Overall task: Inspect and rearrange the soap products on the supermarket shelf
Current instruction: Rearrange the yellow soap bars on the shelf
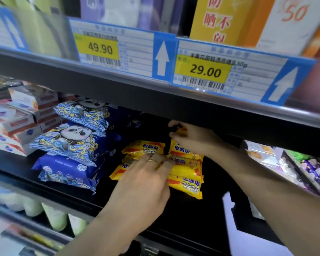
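Step in hand: squaring up the yellow soap bars (185,169) on the middle shelf (192,218), both hands at work on the two stacks
Soap, right stack: four or so yellow packets piled flat near the shelf front, top ones printed upside down to the viewer, bottom one reading the right way round
Soap, left stack: more yellow packets (144,147) just beside the right stack, touching it, partly hidden under the left hand
Left hand (144,183): laid palm-down over the left stack, fingers (161,159) straight and close together, tips pressing where the two stacks meet; ring on one finger
Right hand (194,139): reaching under the upper shelf edge to the back of the right stack, fingers (174,134) curled, seemingly pinching the top yellow packet (182,130) at its far end; grip partly in shadow
Neighbours: blue panda-print packs (70,143) stacked to the left, apart from the yellow bars; white and red boxes (22,119) further left; purple packets (314,172) far right
Above: price tags (98,48) reading 49.90 and 29.00 on the upper shelf rail
Progress, as a guess: yellow bars gathered but uneven, labels facing mixed ways, so tidying looks only part done
Next move calls for: holding the left stack steady while the top packet is drawn forward or turned to match the others, then aligning the edges
Risk: slippery wrappers, stack likely to slide if pushed from one side only
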Available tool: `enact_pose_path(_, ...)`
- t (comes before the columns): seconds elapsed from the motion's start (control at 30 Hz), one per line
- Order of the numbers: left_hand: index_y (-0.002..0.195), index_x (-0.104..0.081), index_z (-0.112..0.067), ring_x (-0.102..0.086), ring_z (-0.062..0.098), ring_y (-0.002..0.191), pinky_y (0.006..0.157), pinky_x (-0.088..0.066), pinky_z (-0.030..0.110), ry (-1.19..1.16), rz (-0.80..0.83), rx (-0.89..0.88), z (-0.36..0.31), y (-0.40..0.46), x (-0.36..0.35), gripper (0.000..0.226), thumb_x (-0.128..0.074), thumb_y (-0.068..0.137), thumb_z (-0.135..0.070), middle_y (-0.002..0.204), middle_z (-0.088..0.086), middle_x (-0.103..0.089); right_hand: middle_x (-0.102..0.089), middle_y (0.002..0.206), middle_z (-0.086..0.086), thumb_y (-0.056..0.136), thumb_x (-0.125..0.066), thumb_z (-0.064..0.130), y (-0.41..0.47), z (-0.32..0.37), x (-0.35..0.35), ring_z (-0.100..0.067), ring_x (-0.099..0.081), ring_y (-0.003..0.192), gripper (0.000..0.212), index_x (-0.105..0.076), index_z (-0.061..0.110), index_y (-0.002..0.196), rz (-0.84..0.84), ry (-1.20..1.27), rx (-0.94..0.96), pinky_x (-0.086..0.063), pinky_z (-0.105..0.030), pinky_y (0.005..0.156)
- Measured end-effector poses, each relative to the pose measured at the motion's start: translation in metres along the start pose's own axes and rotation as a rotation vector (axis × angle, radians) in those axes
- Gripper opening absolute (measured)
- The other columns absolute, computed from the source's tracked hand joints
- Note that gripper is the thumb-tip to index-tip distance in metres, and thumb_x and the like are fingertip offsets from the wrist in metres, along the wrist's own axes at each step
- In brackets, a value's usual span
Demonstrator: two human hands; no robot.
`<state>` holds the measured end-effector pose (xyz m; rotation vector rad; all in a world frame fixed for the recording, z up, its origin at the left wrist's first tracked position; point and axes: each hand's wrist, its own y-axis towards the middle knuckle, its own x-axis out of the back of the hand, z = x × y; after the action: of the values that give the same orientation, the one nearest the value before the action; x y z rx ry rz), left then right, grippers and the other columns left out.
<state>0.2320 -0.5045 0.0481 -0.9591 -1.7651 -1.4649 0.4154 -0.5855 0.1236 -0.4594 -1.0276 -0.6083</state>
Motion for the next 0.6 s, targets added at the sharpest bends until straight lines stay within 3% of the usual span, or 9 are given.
enact_pose_path(0.1,0.130,-0.062,-0.022,-0.060,0.024,0.110,0.088,-0.058,0.040,0.090,0.100,0.069,0.022,-0.015,0.004,0.051,-0.064,0.079,-0.029,0.126,0.000,-0.065,-0.057,0.129,0.013,0.097,-0.063,0.044,0.006,0.012,-0.019,-0.013,-0.057,0.119,0.032,-0.058,0.040,0.128,-0.059,-0.096,0.206,-0.048,-0.022,0.088)
enact_pose_path(0.17,0.126,-0.063,-0.020,-0.063,0.025,0.105,0.081,-0.060,0.039,0.147,0.164,0.085,0.035,-0.023,0.001,0.054,-0.072,0.073,-0.027,0.121,0.002,-0.067,-0.055,0.127,0.012,0.091,-0.070,0.043,0.012,0.023,-0.031,-0.011,-0.055,0.115,0.036,-0.059,0.039,0.125,-0.020,-0.154,0.273,-0.050,-0.031,0.096)
enact_pose_path(0.33,0.122,-0.070,-0.016,-0.069,0.030,0.106,0.077,-0.063,0.043,0.179,0.195,0.105,0.049,-0.028,-0.013,0.072,-0.092,0.053,-0.010,0.120,0.006,-0.070,-0.060,0.125,0.006,0.084,-0.071,0.042,0.018,0.037,-0.048,-0.017,-0.058,0.110,0.046,-0.053,0.042,0.125,0.015,-0.212,0.236,-0.055,-0.040,0.092)
enact_pose_path(0.43,0.128,-0.065,-0.023,-0.066,0.030,0.112,0.081,-0.062,0.044,0.147,0.162,0.146,0.053,-0.027,-0.017,0.078,-0.089,0.058,-0.001,0.125,0.005,-0.068,-0.062,0.121,0.007,0.082,-0.071,0.039,0.015,0.041,-0.052,-0.016,-0.061,0.104,0.044,-0.053,0.045,0.122,-0.035,-0.205,0.219,-0.057,-0.041,0.087)
enact_pose_path(0.6,0.123,-0.069,-0.022,-0.065,0.028,0.096,0.073,-0.061,0.041,0.161,0.103,0.142,0.049,-0.031,-0.012,0.059,-0.071,0.068,-0.002,0.110,0.002,-0.071,-0.063,0.124,0.012,0.077,-0.068,0.036,0.004,0.038,-0.053,-0.016,-0.060,0.112,0.047,-0.052,0.050,0.120,-0.113,-0.133,0.224,-0.055,-0.041,0.092)
